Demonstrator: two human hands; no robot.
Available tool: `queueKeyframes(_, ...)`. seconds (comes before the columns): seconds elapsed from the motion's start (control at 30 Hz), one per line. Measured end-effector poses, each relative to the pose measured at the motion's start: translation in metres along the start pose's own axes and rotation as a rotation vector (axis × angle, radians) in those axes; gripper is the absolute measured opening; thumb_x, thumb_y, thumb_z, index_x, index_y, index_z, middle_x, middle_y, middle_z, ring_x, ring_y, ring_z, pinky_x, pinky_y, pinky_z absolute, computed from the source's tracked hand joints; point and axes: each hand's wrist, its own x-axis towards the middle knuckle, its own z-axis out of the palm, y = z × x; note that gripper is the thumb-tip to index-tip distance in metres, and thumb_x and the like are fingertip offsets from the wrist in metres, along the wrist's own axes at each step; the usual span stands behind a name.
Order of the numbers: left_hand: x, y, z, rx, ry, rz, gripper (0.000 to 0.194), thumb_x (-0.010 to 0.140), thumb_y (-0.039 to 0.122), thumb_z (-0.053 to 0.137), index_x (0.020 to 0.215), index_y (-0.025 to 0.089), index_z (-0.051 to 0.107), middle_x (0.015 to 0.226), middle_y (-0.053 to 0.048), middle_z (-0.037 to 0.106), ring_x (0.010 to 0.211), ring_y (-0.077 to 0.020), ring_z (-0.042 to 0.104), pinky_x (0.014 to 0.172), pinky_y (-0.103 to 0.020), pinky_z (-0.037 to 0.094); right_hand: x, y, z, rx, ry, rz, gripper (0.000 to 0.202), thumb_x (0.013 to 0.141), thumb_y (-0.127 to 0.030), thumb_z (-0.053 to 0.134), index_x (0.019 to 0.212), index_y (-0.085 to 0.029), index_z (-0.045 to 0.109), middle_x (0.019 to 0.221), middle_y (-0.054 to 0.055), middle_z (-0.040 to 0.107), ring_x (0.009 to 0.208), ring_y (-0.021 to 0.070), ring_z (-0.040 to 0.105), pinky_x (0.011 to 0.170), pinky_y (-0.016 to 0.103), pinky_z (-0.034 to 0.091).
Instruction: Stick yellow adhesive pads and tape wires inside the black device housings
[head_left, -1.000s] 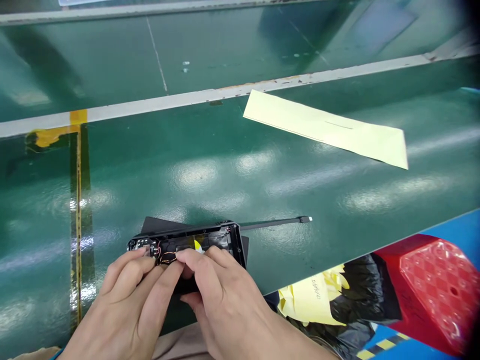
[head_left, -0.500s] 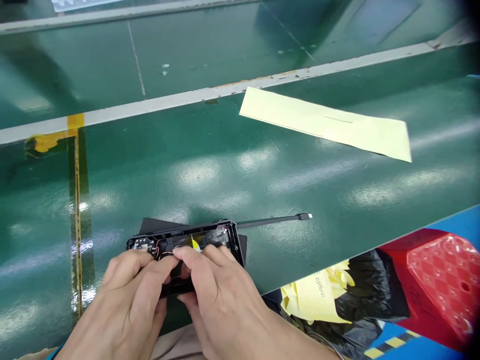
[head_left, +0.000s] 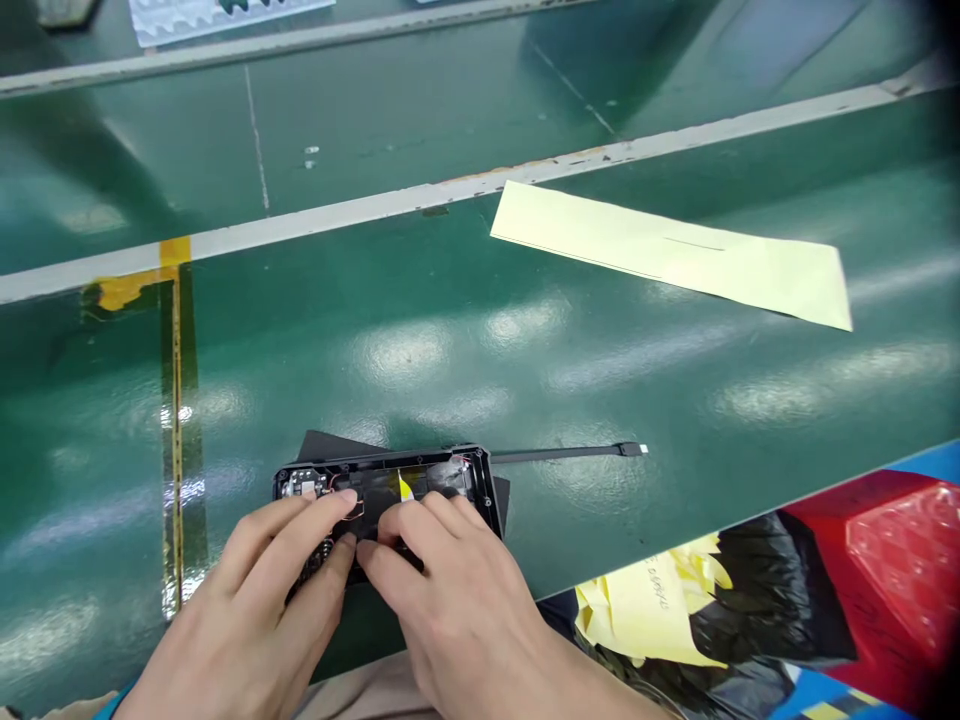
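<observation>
Black open plastic casing [head_left: 390, 490] with exposed wiring lies low centre by the green mat's [head_left: 450, 350] near edge; left hand [head_left: 255, 610] and right hand [head_left: 457, 600] press curled fingertips into it; bare mat beyond; pale yellow paper strip [head_left: 675, 255] upper right.

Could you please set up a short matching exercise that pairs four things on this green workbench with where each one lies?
Things:
1. open black plastic casing
2. pale yellow paper strip
3. thin black cable with a small connector tip
4. crinkled black plastic bag

Places:
A. flat on the bench, far right
B. beyond the bench's near edge, lower right
C. under the fingertips of both hands
D. stretching right from the casing

Pairs: 1-C, 2-A, 3-D, 4-B
</observation>
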Motion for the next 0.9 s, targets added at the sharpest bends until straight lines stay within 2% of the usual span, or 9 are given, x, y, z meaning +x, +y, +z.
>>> queueKeyframes(0.2, 0.011, 0.004, -0.001, 0.122, -0.011, 0.087, 0.027, 0.091, 0.006, 0.038, 0.088, 0.004, 0.064, 0.104, -0.016, 0.056, 0.113, -0.0321, 0.046, 0.096, -0.047, 0.041, 0.002, -0.006, -0.004, 0.02, -0.067, 0.071, 0.024, 0.086, -0.004, 0.046, 0.106, -0.011, 0.058, 0.098, 0.008, 0.058, 0.084, 0.0243, 0.046, 0.078, 0.041, 0.041)
queueKeyframes(0.33, 0.02, 0.007, -0.003, 0.188, -0.065, 0.068, 0.028, 0.089, 0.009, 0.037, 0.085, 0.005, 0.064, 0.094, -0.016, 0.056, 0.108, -0.0329, 0.047, 0.093, -0.05, 0.041, 0.001, -0.005, -0.006, 0.028, -0.062, 0.068, 0.024, 0.085, -0.004, 0.047, 0.105, -0.011, 0.058, 0.097, 0.008, 0.058, 0.083, 0.0247, 0.045, 0.076, 0.041, 0.042)
queueKeyframes(0.47, 0.021, 0.006, -0.003, 0.133, -0.035, 0.062, 0.027, 0.089, 0.009, 0.037, 0.085, 0.004, 0.064, 0.094, -0.015, 0.054, 0.106, -0.0334, 0.047, 0.091, -0.049, 0.041, 0.001, -0.002, -0.005, 0.022, -0.07, 0.049, 0.025, 0.089, -0.005, 0.043, 0.105, -0.012, 0.061, 0.098, 0.008, 0.058, 0.085, 0.0253, 0.046, 0.078, 0.041, 0.042)
queueKeyframes(0.7, 0.002, 0.001, 0.003, 0.054, 0.0, 0.083, 0.022, 0.088, 0.001, 0.042, 0.093, 0.004, 0.063, 0.108, -0.014, 0.054, 0.113, -0.0315, 0.048, 0.095, -0.047, 0.043, -0.002, -0.002, -0.003, -0.005, -0.021, 0.039, 0.03, 0.09, -0.007, 0.039, 0.107, -0.015, 0.062, 0.1, 0.007, 0.056, 0.083, 0.0231, 0.047, 0.074, 0.039, 0.04)
queueKeyframes(0.83, 0.002, 0.002, 0.002, 0.044, -0.016, 0.08, 0.019, 0.09, 0.006, 0.042, 0.091, 0.004, 0.061, 0.111, -0.017, 0.053, 0.112, -0.034, 0.047, 0.087, -0.051, 0.05, -0.001, -0.005, -0.004, -0.015, -0.053, 0.048, 0.03, 0.086, -0.006, 0.044, 0.108, -0.016, 0.061, 0.102, 0.005, 0.056, 0.088, 0.0224, 0.047, 0.081, 0.04, 0.038)
queueKeyframes(0.9, 0.003, 0.002, 0.001, -0.012, -0.054, 0.014, 0.017, 0.09, 0.009, 0.043, 0.092, 0.007, 0.059, 0.114, -0.018, 0.051, 0.112, -0.0346, 0.046, 0.083, -0.053, 0.053, 0.001, -0.006, -0.005, -0.016, -0.073, 0.055, 0.03, 0.083, -0.005, 0.044, 0.106, -0.016, 0.06, 0.103, 0.006, 0.056, 0.092, 0.0227, 0.048, 0.084, 0.04, 0.037)
